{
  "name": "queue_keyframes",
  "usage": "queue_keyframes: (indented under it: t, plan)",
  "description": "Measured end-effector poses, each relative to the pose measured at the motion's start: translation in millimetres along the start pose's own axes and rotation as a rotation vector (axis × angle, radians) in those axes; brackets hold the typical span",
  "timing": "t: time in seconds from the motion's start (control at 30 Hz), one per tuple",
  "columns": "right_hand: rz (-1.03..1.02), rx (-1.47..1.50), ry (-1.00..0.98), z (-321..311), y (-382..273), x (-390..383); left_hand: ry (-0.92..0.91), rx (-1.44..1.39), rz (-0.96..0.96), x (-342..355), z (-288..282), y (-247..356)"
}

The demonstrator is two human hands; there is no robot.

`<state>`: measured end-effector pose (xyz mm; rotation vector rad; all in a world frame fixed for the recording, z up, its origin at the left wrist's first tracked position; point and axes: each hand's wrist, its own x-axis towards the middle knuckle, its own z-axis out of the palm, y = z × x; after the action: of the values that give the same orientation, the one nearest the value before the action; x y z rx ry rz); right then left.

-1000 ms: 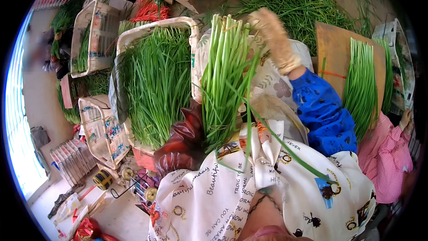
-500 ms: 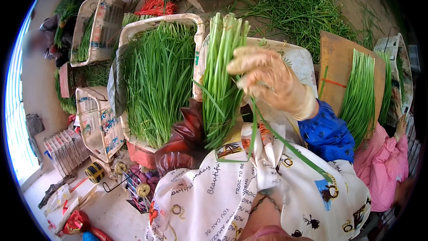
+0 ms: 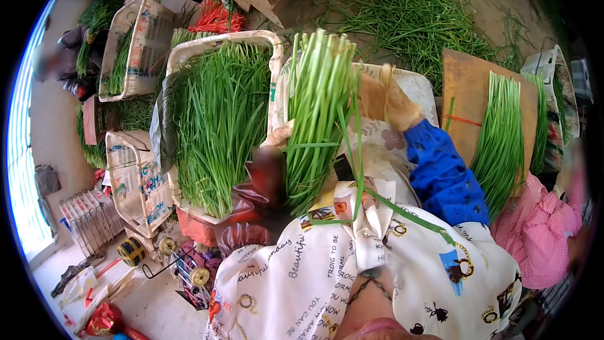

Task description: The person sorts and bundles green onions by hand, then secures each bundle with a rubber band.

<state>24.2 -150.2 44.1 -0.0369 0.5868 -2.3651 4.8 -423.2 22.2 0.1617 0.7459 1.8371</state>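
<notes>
Counted two hands: left hand (image 3: 281, 133), right hand (image 3: 385, 97). Green stalk bundle (image 3: 318, 110) between them: one. Further bundles (image 3: 500, 135) at right: at least two, with one brown board (image 3: 462, 97). Cream baskets (image 3: 275, 66) clearly seen at left: three. Far floor carried one loose heap (image 3: 418, 19); near left showed one black-and-yellow roll (image 3: 131, 251).

At lower left, a black-and-yellow roll (image 3: 131, 251) sits near a pale slatted crate (image 3: 90, 221); below, a shiny red bundle (image 3: 104, 320); at right, a person's pink checked clothing (image 3: 533, 236).
</notes>
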Motion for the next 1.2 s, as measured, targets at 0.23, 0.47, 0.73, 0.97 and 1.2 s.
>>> queue_keyframes:
  t: [0.23, 0.47, 0.73, 0.97, 1.2]
  plan:
    - [-0.315, -0.276, 0.012, 5.1, -34.5, 48.8, 0.383, 0.214, -0.066, 13.7, 47.7, 7.0]
    - [-0.235, -0.344, -0.073, 61.1, -54.9, 46.6, 0.257, 0.332, -0.14, 27.1, 89.0, 34.5]
    - [-0.737, -0.8, -0.387, 153.3, -179.9, -6.0, 0.147, 1.217, 0.112, 30.4, 85.4, 67.9]
    - [-1.124, -1.033, 0.15, 171.6, -198.2, -6.9, 0.937, 1.82, 0.466, -15.1, 58.3, 123.6]
    - [-1.085, -0.912, 0.2, 175.0, -167.6, 4.4, 0.384, 2.023, 1.385, 106.8, 200.9, 120.9]
